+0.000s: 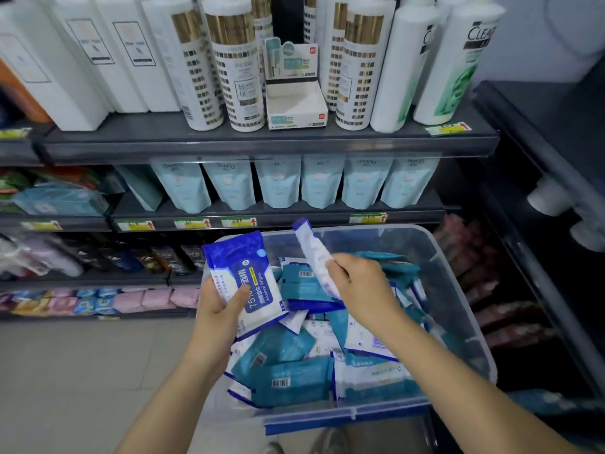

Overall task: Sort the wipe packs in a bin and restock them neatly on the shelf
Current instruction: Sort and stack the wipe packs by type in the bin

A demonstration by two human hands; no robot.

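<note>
Left-shelf goods (pixel 49 257) blurred, unreadable

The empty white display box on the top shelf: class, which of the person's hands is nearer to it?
Neither clearly. The display box sits far above both. The left hand is below, slightly left; the right hand is below, slightly right. Both hold packs over the bin.

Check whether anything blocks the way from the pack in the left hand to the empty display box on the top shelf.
Nothing visible blocks it. The left hand holds the blue alcohol wipes pack above the clear bin, and the air up to the open white display box looks free. Tall bottles flank the box closely, so the slot is tight.
</note>
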